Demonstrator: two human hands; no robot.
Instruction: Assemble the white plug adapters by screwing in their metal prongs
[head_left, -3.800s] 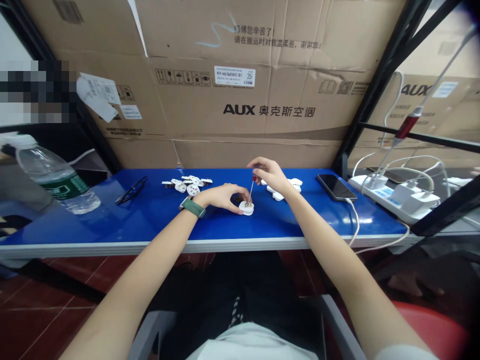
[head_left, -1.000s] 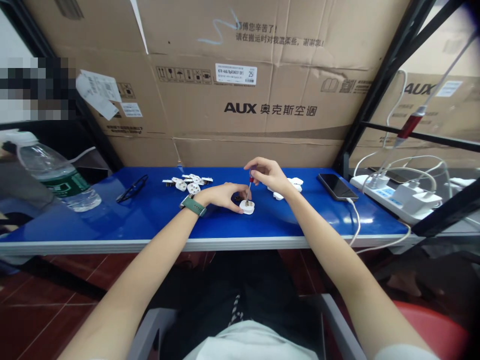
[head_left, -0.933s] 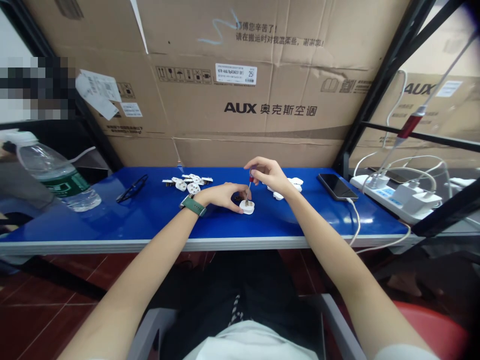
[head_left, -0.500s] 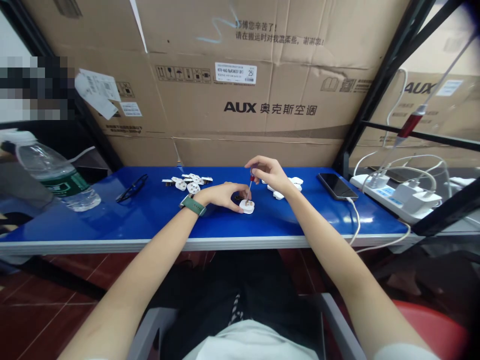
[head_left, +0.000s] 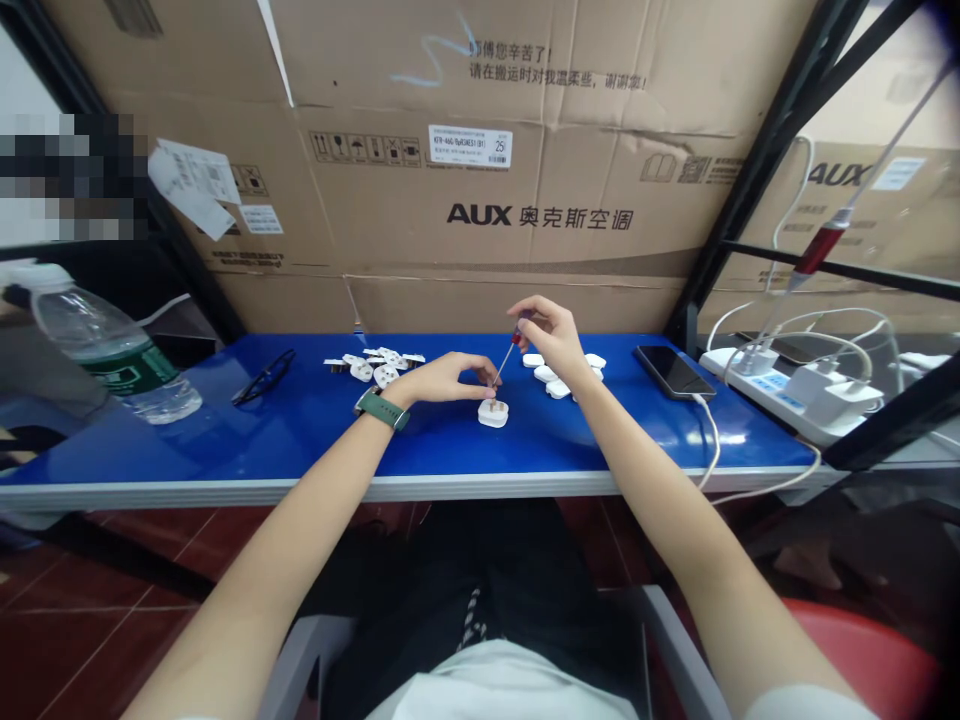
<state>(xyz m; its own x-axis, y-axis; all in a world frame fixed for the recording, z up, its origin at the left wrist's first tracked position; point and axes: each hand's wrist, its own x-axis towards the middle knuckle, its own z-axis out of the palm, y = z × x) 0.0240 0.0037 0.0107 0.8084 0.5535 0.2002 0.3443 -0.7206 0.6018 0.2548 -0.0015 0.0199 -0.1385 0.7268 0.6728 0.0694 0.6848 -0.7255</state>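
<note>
Your right hand (head_left: 553,338) pinches the small screwdriver (head_left: 507,357) by its red handle, tip slanting down toward your left hand (head_left: 442,377), whose fingertips close at that tip; whether they hold anything I cannot tell. On the blue table (head_left: 315,430), the white plug (head_left: 493,411) lies just below, untouched: light, rigid, probably slippery, so grip its sides.

Glossy blue table (head_left: 300,430), white plastic plug (head_left: 493,412)
</note>
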